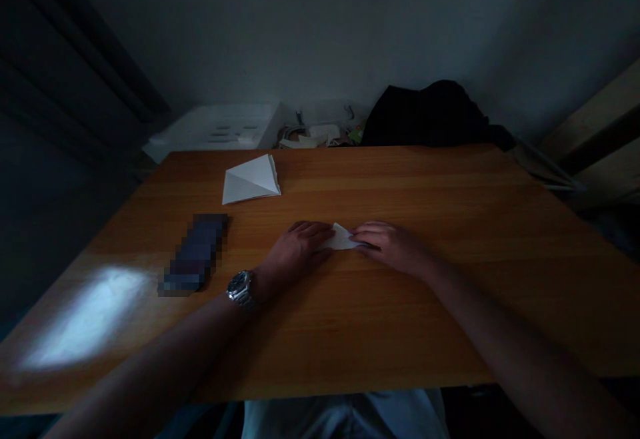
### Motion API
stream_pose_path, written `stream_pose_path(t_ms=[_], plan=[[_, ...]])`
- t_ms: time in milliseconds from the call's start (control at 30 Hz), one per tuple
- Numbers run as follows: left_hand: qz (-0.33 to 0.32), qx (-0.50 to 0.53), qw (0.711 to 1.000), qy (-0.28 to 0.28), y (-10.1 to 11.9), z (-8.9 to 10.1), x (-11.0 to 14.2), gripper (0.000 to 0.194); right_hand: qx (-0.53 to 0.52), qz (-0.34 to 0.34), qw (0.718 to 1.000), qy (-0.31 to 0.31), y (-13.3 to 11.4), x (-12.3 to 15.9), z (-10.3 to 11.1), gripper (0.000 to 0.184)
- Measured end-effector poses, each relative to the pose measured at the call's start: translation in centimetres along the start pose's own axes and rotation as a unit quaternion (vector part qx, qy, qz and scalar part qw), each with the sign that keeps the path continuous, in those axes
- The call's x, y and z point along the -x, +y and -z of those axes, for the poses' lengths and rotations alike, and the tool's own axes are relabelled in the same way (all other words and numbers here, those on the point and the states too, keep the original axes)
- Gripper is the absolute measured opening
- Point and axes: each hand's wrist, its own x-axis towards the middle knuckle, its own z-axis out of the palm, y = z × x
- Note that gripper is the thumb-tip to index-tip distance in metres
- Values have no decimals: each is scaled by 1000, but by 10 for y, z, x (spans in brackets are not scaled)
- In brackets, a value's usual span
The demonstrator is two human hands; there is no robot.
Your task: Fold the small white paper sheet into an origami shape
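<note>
At the middle of the orange-brown wooden table (pixel 425 339), I hold a small white piece of folded paper (pixel 342 237) from both sides, probably to steady it. My left hand (pixel 304 244) closes on its left end, and my right hand (pixel 389 244) pinches the right, fingers narrow; some fingertips I cannot make out. The larger white four-sided folded paper (pixel 251 180) lies far left, seemingly out of my way.
</note>
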Motion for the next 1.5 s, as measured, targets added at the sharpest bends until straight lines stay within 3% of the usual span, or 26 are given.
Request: stream_pose_path(t_ms=[667, 833, 1133, 1500], plan=[[-3, -21, 1000, 1, 5, 5, -1, 31, -31, -21, 998, 53, -8, -2, 0, 25], [-6, -31, 999, 13, 9, 7, -2, 28, -32, -33, 997, 66, -11, -2, 0, 24], [7, -30, 997, 69, 11, 7, -1, 23, -52, 16, 992, 112, -14, -3, -1, 18], [50, 4, 998, 36, 13, 12, 1, 17, -21, 22, 994, 102, -16, -4, 1, 15]])
